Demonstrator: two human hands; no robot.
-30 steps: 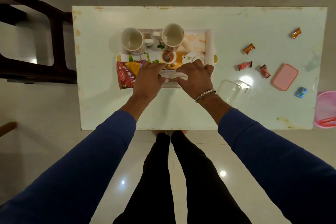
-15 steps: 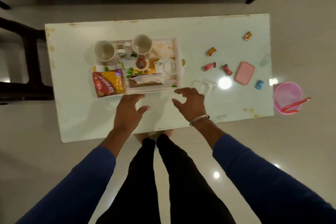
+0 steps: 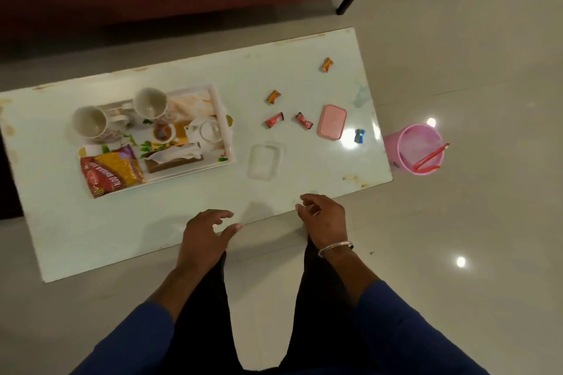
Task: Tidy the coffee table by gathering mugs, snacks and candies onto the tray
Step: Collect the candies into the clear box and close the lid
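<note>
Both our hands, left (image 3: 204,234) and right (image 3: 323,216), empty, grip loose. Mugs, snacks on tray (image 3: 222,119); next: candies (image 3: 274,120) still on bench (image 3: 182,207).

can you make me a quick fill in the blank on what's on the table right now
1. The loose wrapped candies on the white table number ____.
2. The red and yellow snack packet lies at the white tray's ____ end.
3. The pink rectangular lid lies ____ the tray.
4. Both hands, left hand and right hand, hold ____.

Missing: five; left; outside; nothing
</note>
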